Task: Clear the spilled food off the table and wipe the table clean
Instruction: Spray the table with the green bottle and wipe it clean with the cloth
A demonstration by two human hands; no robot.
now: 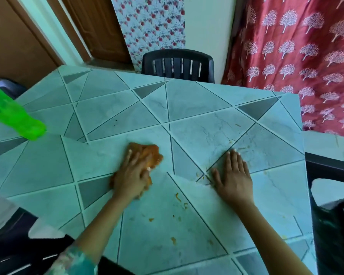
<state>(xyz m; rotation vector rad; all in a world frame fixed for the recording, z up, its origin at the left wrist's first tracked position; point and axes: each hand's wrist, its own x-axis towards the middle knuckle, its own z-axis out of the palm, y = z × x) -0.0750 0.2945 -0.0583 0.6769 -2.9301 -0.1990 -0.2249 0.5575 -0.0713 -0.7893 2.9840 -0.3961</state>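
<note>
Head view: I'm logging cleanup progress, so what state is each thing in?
Table: soiled, with orange bits scattered near the front.
Orange mass: heaped, partly covered.
Left hand: rests on that heap; grip unclear.
Right hand: flat on the tabletop, fingers straight.
Green bottle: blurred; capped or open, cannot tell.

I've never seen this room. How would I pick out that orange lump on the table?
Find the table tiled in pale and grey triangles, with a dark chair behind it. Near its middle, the left hand rests on the orange lump. It is the only big orange mass; the other orange bits are tiny scattered specks.
</note>
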